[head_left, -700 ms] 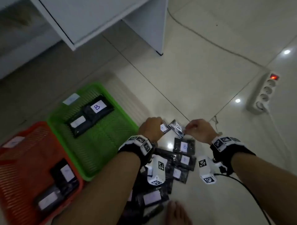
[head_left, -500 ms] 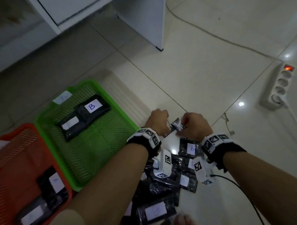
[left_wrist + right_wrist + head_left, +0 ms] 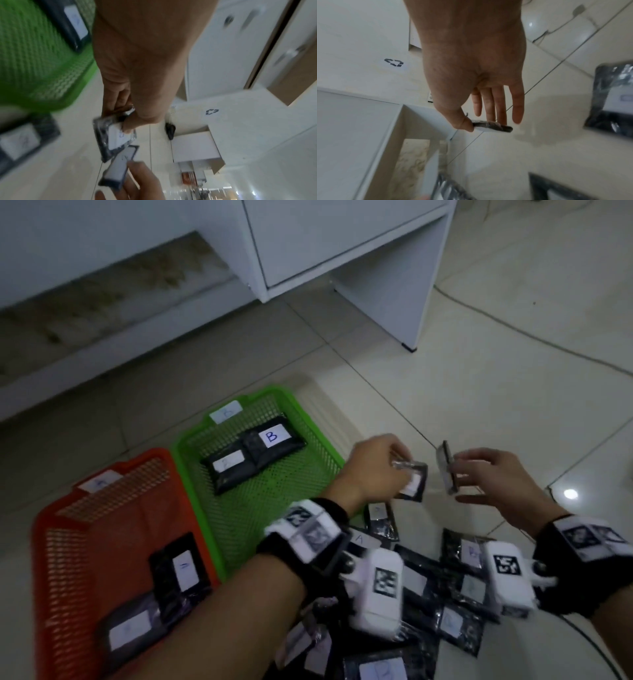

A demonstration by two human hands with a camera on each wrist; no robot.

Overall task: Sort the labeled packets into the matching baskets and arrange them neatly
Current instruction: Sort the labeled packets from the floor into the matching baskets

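Observation:
My left hand (image 3: 378, 465) pinches a black packet (image 3: 412, 482) with a white label, seen close up as the packet (image 3: 116, 136) in the left wrist view. My right hand (image 3: 486, 474) pinches a second black packet (image 3: 447, 467) held on edge; thumb and fingers grip this packet (image 3: 493, 126) in the right wrist view. Both are raised above a heap of black labeled packets (image 3: 428, 594) on the floor. The green basket (image 3: 239, 508) holds two packets, one marked B (image 3: 272, 436). The orange basket (image 3: 68, 559) holds two packets (image 3: 181, 571).
White cabinet (image 3: 342, 244) stands behind the baskets, its leg (image 3: 409, 347) on the tiles beyond my hands. A cable (image 3: 513, 333) crosses the floor at the right. A dark cord (image 3: 589, 645) runs from my right wrist. Bare tile lies between cabinet and hands.
My hands were together on one bundle; now they are apart, each with its own packet, and raised. The view has tilted up toward the cabinet.

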